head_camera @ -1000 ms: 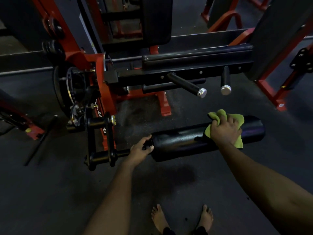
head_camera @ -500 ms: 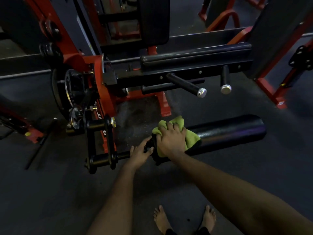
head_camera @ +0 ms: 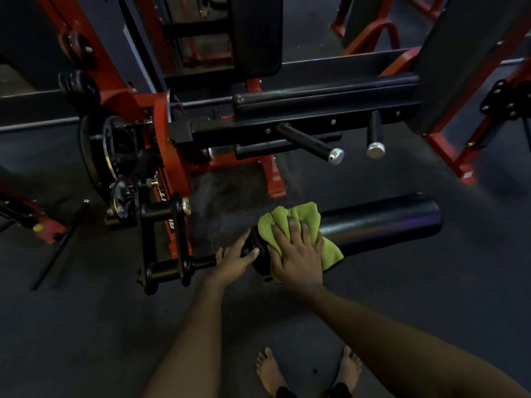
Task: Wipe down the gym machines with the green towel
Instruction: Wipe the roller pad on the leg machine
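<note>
While the right hand point(head_camera: 297, 255) lies spread over the green towel point(head_camera: 307, 212), fingers nearly straight and palm down, it presses the cloth against the left end of the black roller pad point(head_camera: 382, 222). The towel is bunched under and ahead of the fingers, draped over the top of the pad, with one corner hanging out past the little-finger side. Just beside it, the left hand point(head_camera: 234, 261) clasps the black axle point(head_camera: 204, 262) where it meets the pad, thumb on the near side and fingers curled over the far side. The two hands almost touch. The pad's right half is bare, above the dark floor point(head_camera: 86, 326).
</note>
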Demonstrator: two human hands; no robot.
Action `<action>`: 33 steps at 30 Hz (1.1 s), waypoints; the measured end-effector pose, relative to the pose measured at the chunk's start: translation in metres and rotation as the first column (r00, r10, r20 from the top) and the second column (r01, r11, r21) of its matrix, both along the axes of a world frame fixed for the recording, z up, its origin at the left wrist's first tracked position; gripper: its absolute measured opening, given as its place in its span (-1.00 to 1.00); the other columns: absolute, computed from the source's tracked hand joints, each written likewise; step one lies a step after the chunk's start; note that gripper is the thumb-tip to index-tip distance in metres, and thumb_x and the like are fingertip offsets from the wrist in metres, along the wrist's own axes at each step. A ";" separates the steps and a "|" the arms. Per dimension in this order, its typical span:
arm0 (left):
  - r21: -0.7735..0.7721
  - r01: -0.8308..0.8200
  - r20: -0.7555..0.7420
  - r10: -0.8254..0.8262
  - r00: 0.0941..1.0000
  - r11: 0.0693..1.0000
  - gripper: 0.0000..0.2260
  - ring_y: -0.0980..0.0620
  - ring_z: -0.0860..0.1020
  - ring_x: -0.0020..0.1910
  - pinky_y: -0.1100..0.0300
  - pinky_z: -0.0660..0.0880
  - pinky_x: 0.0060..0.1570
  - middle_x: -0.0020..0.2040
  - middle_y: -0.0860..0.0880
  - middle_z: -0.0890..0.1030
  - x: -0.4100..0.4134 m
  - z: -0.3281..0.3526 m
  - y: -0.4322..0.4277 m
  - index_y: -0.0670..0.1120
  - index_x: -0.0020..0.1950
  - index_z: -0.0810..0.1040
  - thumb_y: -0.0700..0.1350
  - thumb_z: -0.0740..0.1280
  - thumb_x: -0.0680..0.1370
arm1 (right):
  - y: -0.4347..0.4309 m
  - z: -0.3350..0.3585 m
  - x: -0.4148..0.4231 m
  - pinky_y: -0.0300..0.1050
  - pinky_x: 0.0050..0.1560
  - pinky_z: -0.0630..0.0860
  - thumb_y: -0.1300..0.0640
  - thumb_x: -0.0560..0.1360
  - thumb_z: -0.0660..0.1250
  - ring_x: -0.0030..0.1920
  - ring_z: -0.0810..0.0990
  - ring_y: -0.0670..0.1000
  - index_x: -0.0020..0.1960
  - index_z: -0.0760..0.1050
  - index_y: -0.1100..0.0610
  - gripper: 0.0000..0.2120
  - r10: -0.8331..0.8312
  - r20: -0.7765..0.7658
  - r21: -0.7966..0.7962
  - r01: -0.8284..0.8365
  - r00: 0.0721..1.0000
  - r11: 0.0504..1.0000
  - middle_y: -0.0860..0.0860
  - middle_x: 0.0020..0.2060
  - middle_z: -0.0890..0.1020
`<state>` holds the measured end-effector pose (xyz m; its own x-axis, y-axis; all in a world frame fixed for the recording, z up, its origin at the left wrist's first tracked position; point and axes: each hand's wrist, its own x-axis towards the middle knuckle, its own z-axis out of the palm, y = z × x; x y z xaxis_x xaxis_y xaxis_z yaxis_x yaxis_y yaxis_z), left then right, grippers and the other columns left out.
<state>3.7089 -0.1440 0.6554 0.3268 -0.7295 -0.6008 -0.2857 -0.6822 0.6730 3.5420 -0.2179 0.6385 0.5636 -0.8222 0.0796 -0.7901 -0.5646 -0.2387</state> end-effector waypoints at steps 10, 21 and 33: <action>-0.014 0.143 0.150 -0.139 0.979 0.990 -0.46 -0.14 -0.07 0.62 -0.05 -0.29 0.55 0.64 0.00 0.13 0.004 0.000 0.002 0.20 0.62 0.02 0.17 0.14 0.68 | -0.052 0.035 0.065 0.32 0.36 0.22 -0.21 0.59 0.04 0.30 0.45 0.17 0.28 0.57 0.02 -0.50 0.008 -0.200 0.106 0.014 0.980 0.994 0.08 0.27 0.57; -0.018 0.120 0.174 -0.115 0.978 0.993 -0.45 -0.12 -0.03 0.61 -0.01 -0.23 0.53 0.62 0.00 0.17 0.000 0.001 0.001 0.19 0.63 0.03 0.14 0.17 0.68 | -0.003 0.005 0.017 0.42 0.42 0.14 -0.29 0.60 0.12 0.51 0.28 0.19 0.46 0.41 -0.14 -0.51 -0.020 0.027 0.005 0.020 0.999 1.000 0.05 0.53 0.34; -0.047 0.111 0.177 -0.101 0.979 0.993 -0.47 -0.15 -0.04 0.62 -0.04 -0.26 0.55 0.63 0.04 0.15 0.002 -0.003 0.003 0.27 0.60 0.06 0.17 0.18 0.67 | -0.049 0.020 0.018 0.26 0.29 0.30 -0.16 0.53 0.16 0.27 0.48 0.13 0.30 0.55 -0.05 -0.57 -0.015 -0.024 -0.006 0.015 1.000 1.000 0.03 0.26 0.58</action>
<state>3.7106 -0.1410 0.6522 0.3415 -0.7968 -0.4985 -0.4706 -0.6041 0.6431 3.5603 -0.2670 0.6589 0.5529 -0.8302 0.0711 -0.8040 -0.5540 -0.2159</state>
